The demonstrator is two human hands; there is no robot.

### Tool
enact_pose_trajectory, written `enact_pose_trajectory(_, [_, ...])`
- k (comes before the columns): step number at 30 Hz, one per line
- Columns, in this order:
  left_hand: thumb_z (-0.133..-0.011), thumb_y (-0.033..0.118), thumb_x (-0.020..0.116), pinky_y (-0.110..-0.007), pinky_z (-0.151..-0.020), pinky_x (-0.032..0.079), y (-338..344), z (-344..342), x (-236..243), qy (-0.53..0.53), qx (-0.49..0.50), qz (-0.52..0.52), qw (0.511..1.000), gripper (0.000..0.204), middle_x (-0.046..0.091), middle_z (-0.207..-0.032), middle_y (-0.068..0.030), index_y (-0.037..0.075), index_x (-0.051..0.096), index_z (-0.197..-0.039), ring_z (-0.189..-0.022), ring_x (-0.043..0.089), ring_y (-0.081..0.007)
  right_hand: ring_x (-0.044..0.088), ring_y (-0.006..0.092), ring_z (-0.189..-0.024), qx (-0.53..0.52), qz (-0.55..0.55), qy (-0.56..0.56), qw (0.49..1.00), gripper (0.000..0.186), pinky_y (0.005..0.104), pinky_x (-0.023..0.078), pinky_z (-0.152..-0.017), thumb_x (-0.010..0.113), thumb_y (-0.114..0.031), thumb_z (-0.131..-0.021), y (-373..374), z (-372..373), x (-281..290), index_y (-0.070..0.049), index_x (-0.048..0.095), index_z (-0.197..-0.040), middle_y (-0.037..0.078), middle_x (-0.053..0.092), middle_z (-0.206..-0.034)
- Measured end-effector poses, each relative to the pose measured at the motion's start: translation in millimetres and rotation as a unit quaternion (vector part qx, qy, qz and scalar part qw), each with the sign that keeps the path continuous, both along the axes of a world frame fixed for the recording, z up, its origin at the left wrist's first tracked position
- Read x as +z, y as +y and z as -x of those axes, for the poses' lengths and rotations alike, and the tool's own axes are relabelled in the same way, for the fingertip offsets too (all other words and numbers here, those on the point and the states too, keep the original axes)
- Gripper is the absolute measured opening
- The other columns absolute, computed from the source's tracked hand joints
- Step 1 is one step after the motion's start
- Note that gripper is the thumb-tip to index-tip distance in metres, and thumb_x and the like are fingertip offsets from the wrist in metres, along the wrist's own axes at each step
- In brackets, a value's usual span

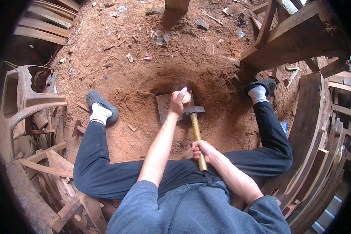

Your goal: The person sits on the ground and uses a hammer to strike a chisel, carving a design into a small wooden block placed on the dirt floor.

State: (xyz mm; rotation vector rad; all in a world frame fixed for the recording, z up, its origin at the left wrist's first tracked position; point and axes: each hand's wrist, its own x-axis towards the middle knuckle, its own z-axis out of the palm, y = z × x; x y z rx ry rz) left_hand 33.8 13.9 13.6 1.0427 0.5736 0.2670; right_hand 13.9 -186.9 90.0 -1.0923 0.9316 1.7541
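Between my outstretched legs, a square board (163,102) with a dark carved-looking pattern lies on the sawdust-covered ground. My left hand (178,103) is closed above it, around a thing with a round, pale wooden end (187,98). The lower part of that thing is hidden, so its kind cannot be made out. In my right hand (204,151) is a hammer, gripped low on its yellow handle (195,126). The grey hammer head (195,110) is just below and right of my left hand, over the board's right side.
A worn plastic chair (35,97) stands at the left, with wood scraps (58,167) below it. Long planks (308,132) are stacked along the right. A heavy timber frame (288,39) rises at the upper right. Litter and wood chips (160,39) dot the far ground.
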Motion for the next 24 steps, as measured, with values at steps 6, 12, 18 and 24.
enact_pose_trajectory(6, [-0.093, 0.038, 0.04, -0.03, -0.046, 0.04, -23.6, -6.0, 5.0, -0.008, 0.139, -0.266, 0.954, 0.053, 0.054, -0.05, -0.0058, 0.001, 0.055, -0.058, -0.043, 0.051, -0.0157, 0.034, 0.0045, -0.037, -0.007, -0.007, -0.002, 1.0, 0.022, 0.0227, 0.034, -0.037, 0.052, 0.0, -0.074, -0.8, -0.7, 1.0, -0.012, 0.037, -0.066, -0.006, 0.037, -0.051])
enact_pose_trajectory(12, [-0.096, 0.044, 0.038, -0.029, -0.054, 0.041, -18.3, 2.4, 3.8, 0.068, 0.151, -0.214, 0.963, 0.06, 0.053, -0.051, -0.0056, 0.001, 0.056, -0.058, -0.05, 0.054, -0.016, 0.035, 0.0046, -0.037, 0.002, -0.009, -0.015, 1.0, 0.021, 0.023, 0.035, -0.037, 0.053, -0.001, -0.074, -0.5, 2.8, -1.9, -0.012, 0.038, -0.065, -0.005, 0.037, -0.052])
enact_pose_trajectory(18, [-0.076, 0.075, 0.051, -0.03, -0.071, 0.049, -14.3, 13.6, 0.4, -0.058, 0.03, -0.22, 0.973, 0.076, 0.065, -0.085, -0.0071, 0.001, 0.06, -0.093, -0.077, 0.062, -0.0161, 0.035, 0.0045, -0.038, 0.0, -0.01, -0.013, 1.0, 0.021, 0.0225, 0.034, -0.037, 0.053, -0.001, -0.074, -1.6, 2.9, -1.8, -0.012, 0.037, -0.066, -0.005, 0.038, -0.053])
enact_pose_trajectory(24, [-0.077, 0.081, 0.029, -0.031, -0.074, 0.05, 30.7, 3.2, 1.0, -0.051, -0.147, 0.015, 0.988, 0.088, 0.066, -0.088, -0.0099, 0.001, 0.063, -0.091, -0.082, 0.063, -0.0166, 0.036, 0.0043, -0.038, -0.012, -0.016, -0.001, 1.0, 0.021, 0.0225, 0.034, -0.037, 0.053, 0.0, -0.074, -0.9, 1.7, 1.0, -0.012, 0.038, -0.067, -0.005, 0.039, -0.053])
